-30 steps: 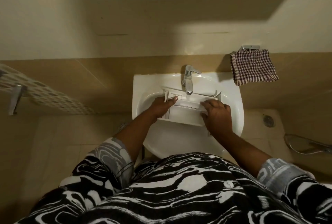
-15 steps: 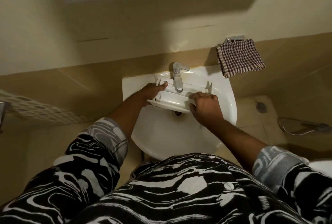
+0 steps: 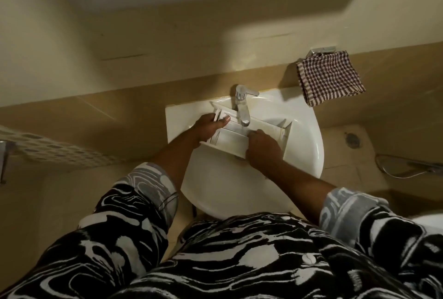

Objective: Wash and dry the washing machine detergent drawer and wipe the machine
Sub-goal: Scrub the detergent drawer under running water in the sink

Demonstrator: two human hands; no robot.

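two hands hold one drawer [image 3: 229, 139], and both are clamped on it, set apart at its two ends. the drawer sits in the sink [image 3: 309, 147], up at the basin's twelve o'clock side, right under the tap [image 3: 242, 109]. its long axis runs roughly nine to three o'clock, the three o'clock end a touch nearer the person, open side up so the compartments face the spout.

the left hand [image 3: 211, 127] grips the nine o'clock end, thumb laid over the end wall and fingers wrapped beneath. the right hand [image 3: 262, 148] sits toward four o'clock of the drawer's middle, fingers curled over the near wall and down into a compartment. the spout ends between the two hands, a little closer to the right one. whether water is running cannot be told here.

this looks like the washing step, with drying and the machine wipe not yet done. the next move likely turns on that axis: sliding the drawer along nine to three would bring each compartment under the spout, the left hand steadying while the right rubs. a wet drawer could slip. a checked cloth [image 3: 329, 78] hangs on the wall at two o'clock of the sink, on the right hand's side.
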